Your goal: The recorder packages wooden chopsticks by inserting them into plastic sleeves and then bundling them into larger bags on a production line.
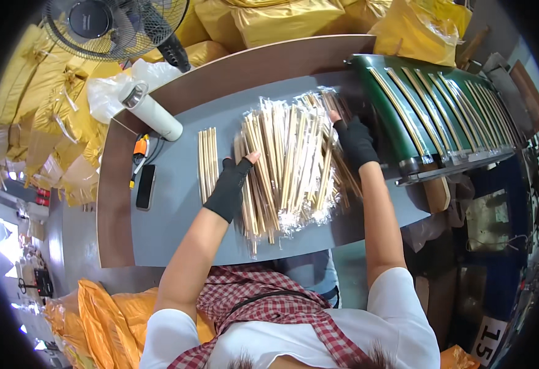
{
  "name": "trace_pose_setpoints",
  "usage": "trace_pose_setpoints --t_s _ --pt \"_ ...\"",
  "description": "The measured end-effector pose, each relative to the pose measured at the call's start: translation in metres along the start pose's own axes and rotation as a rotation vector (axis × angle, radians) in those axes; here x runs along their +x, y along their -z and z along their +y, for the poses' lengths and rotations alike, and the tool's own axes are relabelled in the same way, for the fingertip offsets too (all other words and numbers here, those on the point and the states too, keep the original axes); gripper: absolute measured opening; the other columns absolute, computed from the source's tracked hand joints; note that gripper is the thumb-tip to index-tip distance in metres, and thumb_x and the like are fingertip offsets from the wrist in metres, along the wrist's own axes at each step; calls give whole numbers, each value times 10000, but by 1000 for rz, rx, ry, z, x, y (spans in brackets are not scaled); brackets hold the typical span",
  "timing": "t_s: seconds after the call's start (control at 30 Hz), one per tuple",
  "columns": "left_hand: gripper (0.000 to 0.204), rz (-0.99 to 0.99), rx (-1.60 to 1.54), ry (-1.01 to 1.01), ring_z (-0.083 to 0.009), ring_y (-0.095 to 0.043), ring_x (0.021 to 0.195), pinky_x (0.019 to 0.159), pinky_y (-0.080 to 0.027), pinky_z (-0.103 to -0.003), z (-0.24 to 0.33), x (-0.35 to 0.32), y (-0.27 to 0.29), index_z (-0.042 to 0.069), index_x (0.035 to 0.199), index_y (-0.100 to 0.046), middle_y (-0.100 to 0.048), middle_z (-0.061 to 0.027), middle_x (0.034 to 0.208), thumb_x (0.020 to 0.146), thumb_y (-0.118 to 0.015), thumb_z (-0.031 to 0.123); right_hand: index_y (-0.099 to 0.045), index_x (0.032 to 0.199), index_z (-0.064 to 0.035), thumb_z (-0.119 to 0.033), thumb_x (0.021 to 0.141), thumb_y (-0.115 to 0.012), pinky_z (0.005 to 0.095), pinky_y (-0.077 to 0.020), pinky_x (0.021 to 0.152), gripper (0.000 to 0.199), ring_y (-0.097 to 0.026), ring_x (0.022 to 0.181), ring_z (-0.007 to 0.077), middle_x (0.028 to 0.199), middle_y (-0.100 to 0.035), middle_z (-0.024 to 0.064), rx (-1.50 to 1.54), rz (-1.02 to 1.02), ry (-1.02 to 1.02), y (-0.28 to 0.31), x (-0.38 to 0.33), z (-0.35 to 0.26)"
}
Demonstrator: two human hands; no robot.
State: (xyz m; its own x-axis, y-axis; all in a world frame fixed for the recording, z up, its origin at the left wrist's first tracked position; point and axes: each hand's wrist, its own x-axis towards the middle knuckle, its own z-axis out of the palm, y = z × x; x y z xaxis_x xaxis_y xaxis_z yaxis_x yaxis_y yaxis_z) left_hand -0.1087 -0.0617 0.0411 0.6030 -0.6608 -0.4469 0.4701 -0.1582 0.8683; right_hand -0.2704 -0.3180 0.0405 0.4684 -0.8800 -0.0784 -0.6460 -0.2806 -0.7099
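A big heap of thin wooden sticks [285,160], likely chopsticks, in clear plastic sleeves covers the middle of the grey tabletop. My left hand [227,187], in a black fingerless glove, lies at the heap's left side, its thumb on the sticks and apart from the fingers. At the heap's upper right is my right hand [355,140], gloved alike, with the thumb stretched out along the sleeves; its other fingers are mostly hidden. Neither hand is closed round a stick that I can see. A small row of sticks [207,161] lies side by side left of my left hand.
At the right, a green conveyor belt [423,111] carries sleeved sticks in a row. A brown rim [220,64] borders the table. A white bottle [162,119], a phone [146,187] and an orange tool [140,147] lie left. Behind are a fan [91,21] and yellow sacks [288,24].
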Motion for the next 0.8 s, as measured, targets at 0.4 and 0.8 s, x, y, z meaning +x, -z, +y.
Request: trace_pose_setpoints --t_s 0.4,0.8 --pt "657 -189 -171 30 -220 -618 1070 917 -523 -334 -2 -49 -2 29 1367 -464 -623 -104 1184 830 -763 259 -436 1373 11 -369 851 -699 306 -506 907 697 -616 1064 180 1197 -612 132 966 -769 92 -38 -100 -36" --pt "595 -200 -276 240 -192 -596 1117 980 -482 -342 -58 -160 38 38 1372 -474 -601 -80 1259 859 -735 187 -485 1337 33 -349 824 -716 310 -534 885 680 -648 1036 211 1165 -637 142 987 -1091 -281 -21 -210 -5"
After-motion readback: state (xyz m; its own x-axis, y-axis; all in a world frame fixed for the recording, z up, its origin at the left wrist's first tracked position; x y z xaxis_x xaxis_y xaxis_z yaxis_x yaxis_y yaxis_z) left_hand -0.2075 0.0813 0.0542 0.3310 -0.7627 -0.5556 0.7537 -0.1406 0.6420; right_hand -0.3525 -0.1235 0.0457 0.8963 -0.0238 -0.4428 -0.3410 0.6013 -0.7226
